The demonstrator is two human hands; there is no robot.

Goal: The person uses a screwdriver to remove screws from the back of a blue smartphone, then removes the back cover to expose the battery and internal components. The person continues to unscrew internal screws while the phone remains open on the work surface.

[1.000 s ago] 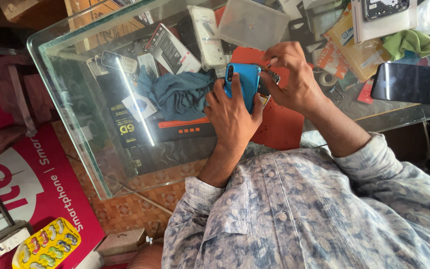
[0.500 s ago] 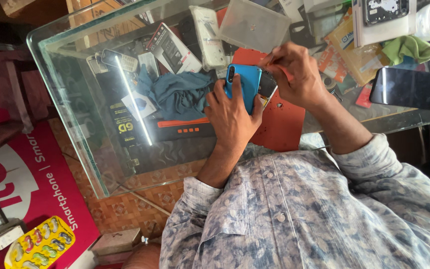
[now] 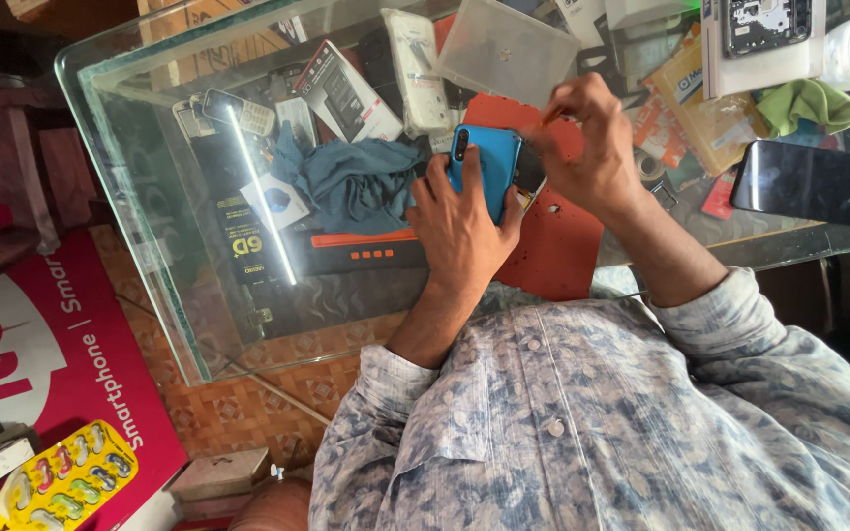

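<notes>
Now one blue phone, two hands: left hand, right hand.

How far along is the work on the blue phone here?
Done: the blue phone is back-side up, cover on. In hand: the left hand has it in its grip above the red mat; the right hand pinches a small item by its edge. Left: unclear; the black phone lies apart.

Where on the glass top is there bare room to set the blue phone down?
Barest glass top lies at its left end, left of the blue phone; items there sit underneath. Another strip lies below the black phone. The far right edge around the green cloth is crowded.
</notes>
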